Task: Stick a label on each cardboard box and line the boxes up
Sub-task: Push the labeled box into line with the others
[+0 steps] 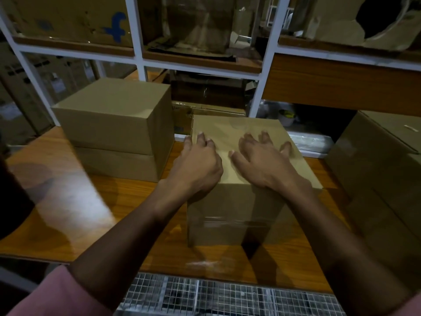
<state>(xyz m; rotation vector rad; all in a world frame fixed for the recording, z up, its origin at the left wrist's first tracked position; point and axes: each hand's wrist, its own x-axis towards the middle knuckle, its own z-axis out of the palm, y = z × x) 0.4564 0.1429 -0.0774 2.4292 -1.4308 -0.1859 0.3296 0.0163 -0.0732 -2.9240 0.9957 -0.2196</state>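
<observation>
A brown cardboard box (230,213) stands in the middle of the wooden table (75,201), clear tape across its front face. Both hands lie on its top. My left hand (198,165) rests near the top's left edge with fingers spread. My right hand (262,160) presses flat on the top, fingers spread. A paler rectangular patch shows on the top between the hands; I cannot tell whether it is a label. Two more cardboard boxes (118,115) are stacked at the back left. Another large cardboard box (378,169) stands at the right.
A white metal rack (266,65) with wooden shelves rises behind the table, holding worn cartons. A wire mesh grid (216,297) runs below the table's front edge. Plastic-wrapped items (309,140) lie behind the middle box.
</observation>
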